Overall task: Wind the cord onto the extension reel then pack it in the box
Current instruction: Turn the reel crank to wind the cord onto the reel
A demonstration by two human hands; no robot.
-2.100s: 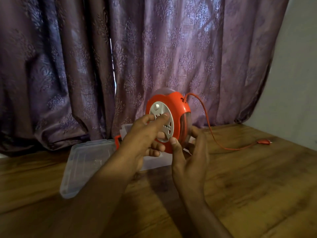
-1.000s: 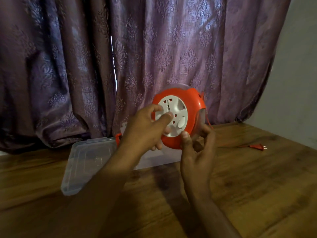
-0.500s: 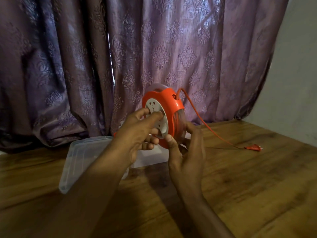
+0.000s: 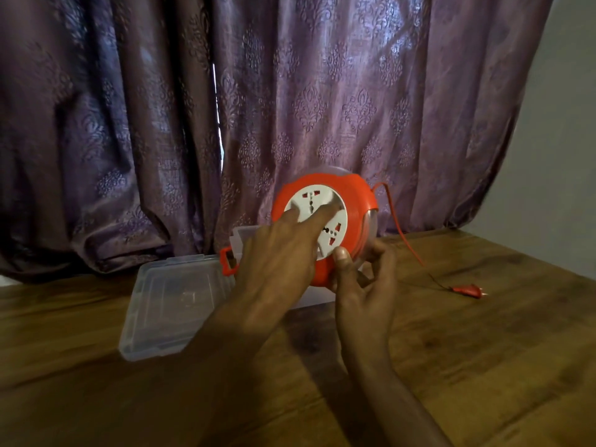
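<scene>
Mostly orange reel (image 4: pixel 358 201), white socket face (image 4: pixel 309 201)

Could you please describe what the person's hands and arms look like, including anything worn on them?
Both are bare: the left hand and right hand show no gloves, rings or watch, and both forearms are uncovered to the frame's bottom edge, with no sleeve in view. Nails are short and unpainted.
</scene>
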